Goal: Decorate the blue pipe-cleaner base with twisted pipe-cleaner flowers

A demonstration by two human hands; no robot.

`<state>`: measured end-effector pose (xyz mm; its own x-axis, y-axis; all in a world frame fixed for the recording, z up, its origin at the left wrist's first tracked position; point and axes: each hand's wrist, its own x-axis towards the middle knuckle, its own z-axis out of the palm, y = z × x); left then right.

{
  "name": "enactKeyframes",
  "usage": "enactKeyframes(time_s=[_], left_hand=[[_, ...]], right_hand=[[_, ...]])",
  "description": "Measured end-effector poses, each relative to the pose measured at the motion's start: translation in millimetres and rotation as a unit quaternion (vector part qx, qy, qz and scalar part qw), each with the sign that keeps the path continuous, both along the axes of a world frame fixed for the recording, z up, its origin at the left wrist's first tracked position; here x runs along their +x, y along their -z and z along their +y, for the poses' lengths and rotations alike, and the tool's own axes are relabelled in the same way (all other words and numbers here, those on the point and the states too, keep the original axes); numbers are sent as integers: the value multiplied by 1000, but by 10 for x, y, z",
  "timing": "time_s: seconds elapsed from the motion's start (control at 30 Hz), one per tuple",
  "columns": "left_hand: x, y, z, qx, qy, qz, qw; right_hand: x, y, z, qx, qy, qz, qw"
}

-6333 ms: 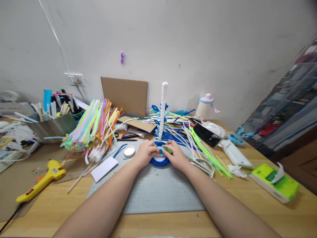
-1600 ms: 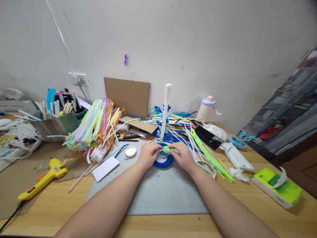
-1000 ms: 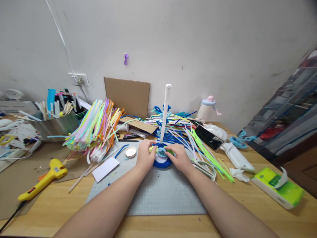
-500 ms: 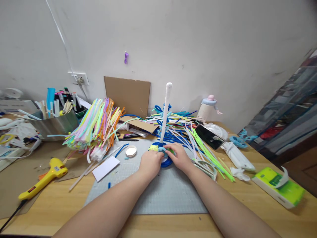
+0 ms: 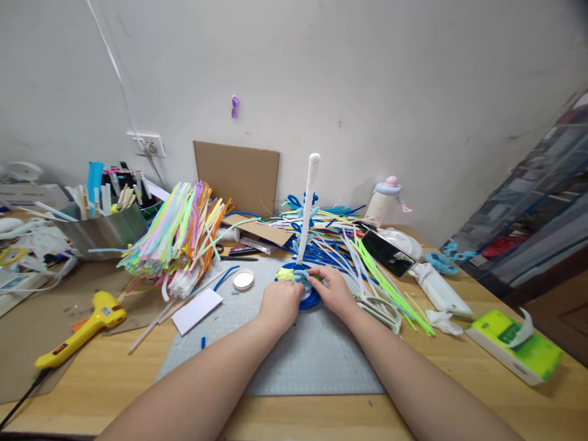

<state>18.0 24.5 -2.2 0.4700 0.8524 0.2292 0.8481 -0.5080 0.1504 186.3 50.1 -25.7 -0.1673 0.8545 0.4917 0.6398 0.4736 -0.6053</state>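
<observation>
A round blue base (image 5: 311, 302) made of fuzzy pipe cleaner sits on the grey cutting mat (image 5: 321, 367). Out of it rises a white fuzzy-wrapped post (image 5: 309, 208), with blue looped pieces behind it. My left hand (image 5: 282, 301) is closed at the base's left side, its fingertips on a light-blue pipe-cleaner piece (image 5: 301, 277). From the right, my right hand (image 5: 333, 290) pinches at that same piece. A pale yellow fuzzy piece (image 5: 285, 274) lies beside the left fingers. The fingers hide part of the base.
Bundled coloured pipe cleaners (image 5: 177, 239) lie to the left, near a yellow glue gun (image 5: 82, 331). Scissors (image 5: 381, 311), green pipe cleaners (image 5: 390, 282), a phone (image 5: 388, 252) and a tissue pack (image 5: 517, 346) are on the right. A white card (image 5: 197, 311) and small round lid (image 5: 243, 280) lie left of the hands.
My fingers have shifted slightly around the light-blue piece, and a little more of the yellow piece shows. The base and post stay in place.
</observation>
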Motion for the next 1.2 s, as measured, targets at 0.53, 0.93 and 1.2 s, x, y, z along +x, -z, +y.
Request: enactKeyframes(time_s=[0.53, 0.93, 1.2], left_hand=[[-7, 5, 4, -12, 0, -3, 1000], [-8, 22, 24, -6, -1, 4, 1000], [-14, 3, 10, -10, -1, 5, 1000]], right_hand=[[-11, -2, -20, -12, -5, 15, 1000], [-2, 9, -24, -15, -9, 19, 1000], [-2, 17, -23, -10, -12, 24, 1000]])
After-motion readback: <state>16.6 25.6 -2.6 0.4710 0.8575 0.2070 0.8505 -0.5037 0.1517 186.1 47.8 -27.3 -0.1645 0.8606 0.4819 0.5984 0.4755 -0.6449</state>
